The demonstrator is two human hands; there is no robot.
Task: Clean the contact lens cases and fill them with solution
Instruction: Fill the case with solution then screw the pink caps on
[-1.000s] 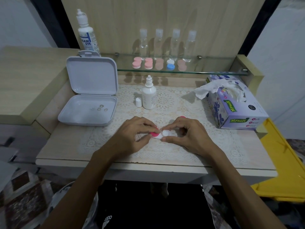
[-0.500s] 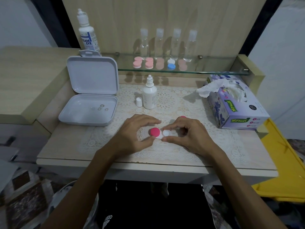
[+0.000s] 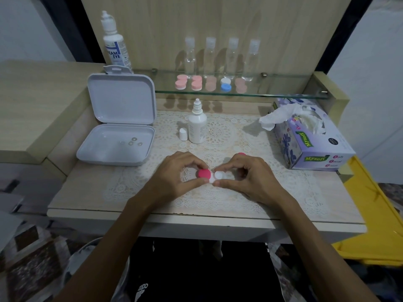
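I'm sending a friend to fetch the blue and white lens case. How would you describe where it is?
Look at the glass shelf against the wooden back panel, below four clear bottles. A row of lens cases sits there; the blue and white case is fourth from the left, the only one not pink.

both my forearms reach forward and angle inward, so my hands meet almost fingertip to fingertip. my left hand [image 3: 174, 177] curls, thumb and forefinger pinching, the other fingers arched. my right hand [image 3: 248, 179] mirrors it, thumb and forefinger pinched, the remaining fingers bent.
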